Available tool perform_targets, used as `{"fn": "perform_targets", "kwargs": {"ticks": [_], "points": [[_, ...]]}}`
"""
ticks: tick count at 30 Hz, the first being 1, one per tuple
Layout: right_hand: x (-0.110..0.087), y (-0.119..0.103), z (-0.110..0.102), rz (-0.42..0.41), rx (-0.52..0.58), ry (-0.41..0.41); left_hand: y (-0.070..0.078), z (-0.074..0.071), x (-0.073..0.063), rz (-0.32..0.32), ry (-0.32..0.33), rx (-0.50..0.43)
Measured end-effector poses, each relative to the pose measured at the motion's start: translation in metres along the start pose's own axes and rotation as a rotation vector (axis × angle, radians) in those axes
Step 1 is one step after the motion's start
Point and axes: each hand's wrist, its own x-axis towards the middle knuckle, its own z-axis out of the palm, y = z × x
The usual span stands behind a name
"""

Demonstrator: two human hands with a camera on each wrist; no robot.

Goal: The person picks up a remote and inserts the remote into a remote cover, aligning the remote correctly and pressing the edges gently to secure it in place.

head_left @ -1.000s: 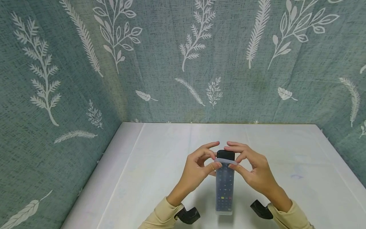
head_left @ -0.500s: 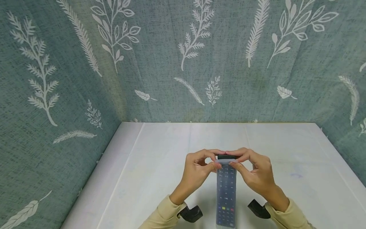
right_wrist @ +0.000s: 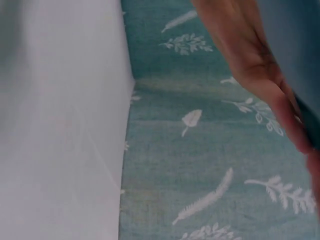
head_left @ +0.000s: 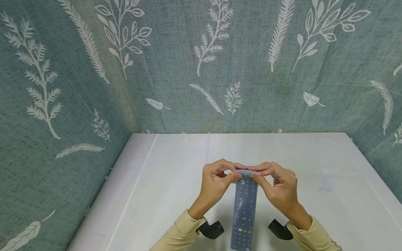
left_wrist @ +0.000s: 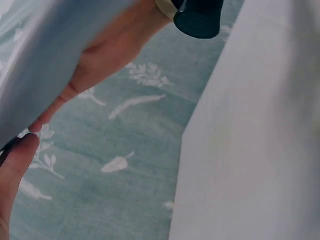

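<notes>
A dark remote control [head_left: 244,212] with rows of buttons, a few coloured ones near its lower end, sits inside a translucent bluish sleeve cover [head_left: 246,172]. My left hand [head_left: 214,183] pinches the cover's top left corner between thumb and fingers. At the top right corner, my right hand [head_left: 280,186] pinches it the same way. Both index fingers meet across the top end, so the opening is partly hidden. In the left wrist view the covered remote is a blurred pale blue shape [left_wrist: 55,55]; the right wrist view catches its edge [right_wrist: 295,40].
Beneath the hands spreads a white table [head_left: 169,181]. Green fabric with white leaf prints [head_left: 176,69] rises behind it and along both sides. Black wrist devices [head_left: 211,230] sit on both beige sleeves [head_left: 180,232].
The remote's black top end, sticking out of the cover one second ago, has gone down inside it. Both index fingers have come together over the top. The remote's lower end has swung slightly left.
</notes>
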Motion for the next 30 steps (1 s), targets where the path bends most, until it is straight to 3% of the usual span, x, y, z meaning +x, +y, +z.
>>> {"fn": "perform_targets", "kwargs": {"ticks": [6, 9, 14, 23, 25, 30], "points": [[0.002, -0.005, -0.007, 0.263, -0.085, -0.139, -0.003, 0.000, -0.002, -0.061, 0.022, -0.040], [0.001, -0.004, -0.011, 0.330, -0.153, -0.190, -0.002, 0.000, -0.001, -0.089, 0.030, -0.046], [0.006, 0.001, -0.015, 0.200, -0.228, -0.214, 0.000, -0.001, 0.003, -0.144, 0.016, -0.042], [0.010, 0.006, -0.013, 0.069, -0.085, -0.145, 0.000, -0.002, 0.001, -0.327, 0.028, -0.189], [0.011, 0.006, -0.014, 0.039, -0.081, -0.136, 0.000, -0.001, 0.001, -0.311, 0.031, -0.184], [0.013, 0.003, -0.013, -0.026, -0.095, -0.110, 0.000, 0.003, 0.002, -0.194, -0.019, -0.080]]}}
